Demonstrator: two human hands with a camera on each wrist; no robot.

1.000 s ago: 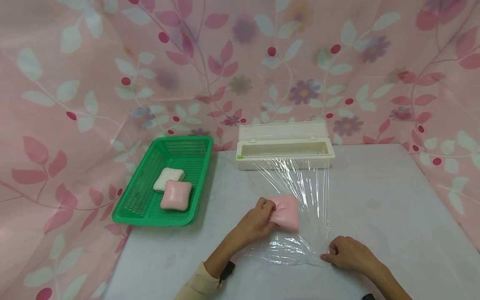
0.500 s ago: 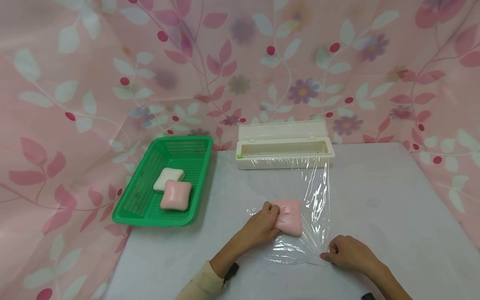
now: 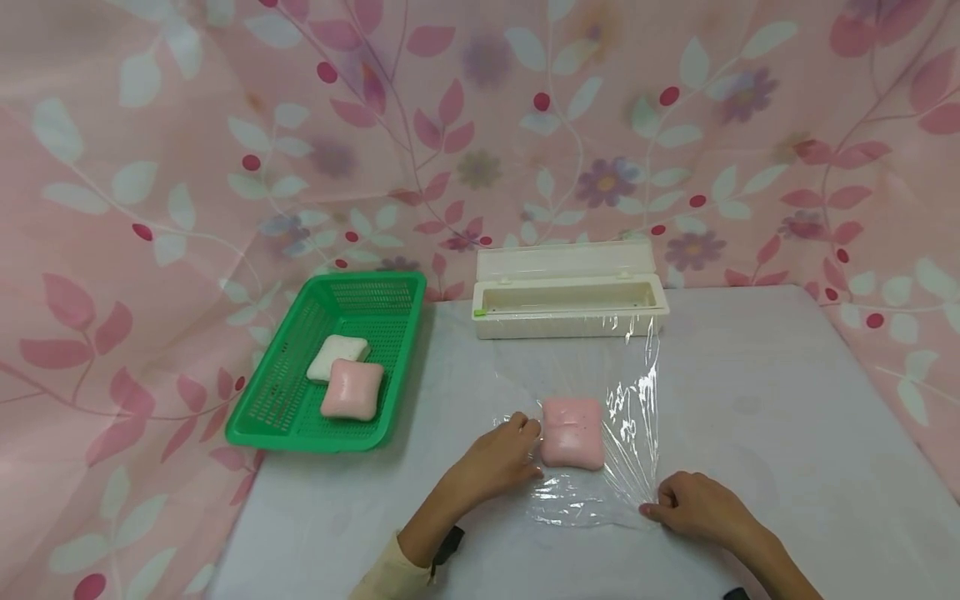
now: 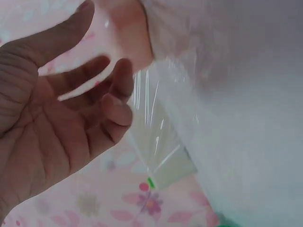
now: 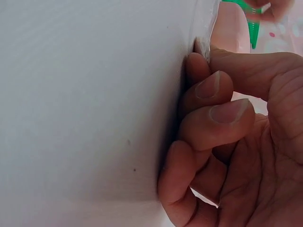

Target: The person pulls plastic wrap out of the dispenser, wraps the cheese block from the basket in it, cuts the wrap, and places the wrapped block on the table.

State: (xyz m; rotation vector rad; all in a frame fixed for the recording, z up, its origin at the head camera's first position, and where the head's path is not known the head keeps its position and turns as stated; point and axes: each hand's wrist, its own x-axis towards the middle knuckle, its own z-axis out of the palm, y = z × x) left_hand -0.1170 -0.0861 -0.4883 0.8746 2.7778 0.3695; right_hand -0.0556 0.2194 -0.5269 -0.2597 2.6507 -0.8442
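A pink pillow-shaped block (image 3: 572, 433) with rounded corners and a shallow crease on top lies on a sheet of clear cling film (image 3: 633, 392). The film runs from a white dispenser box (image 3: 570, 323) toward the front. Just left of the block is my left hand (image 3: 495, 458), empty; in the left wrist view its thumb stands apart from loosely curled fingers (image 4: 118, 111). My right hand (image 3: 701, 507) pinches the film's front right corner between thumb and fingers, low against the table, and creases fan out from there.
A green plastic basket (image 3: 401, 375) at the left holds a white pillow-shaped block (image 3: 337, 354) and another pink one (image 3: 352, 390). The box's lid (image 3: 566, 261) stands raised against the flowered pink backdrop (image 3: 480, 125). A white cloth (image 3: 765, 450) covers the table.
My left hand first drew the pink block slightly right and toward me, then let go and moved off to its left. The right hand stays put at the film's corner.
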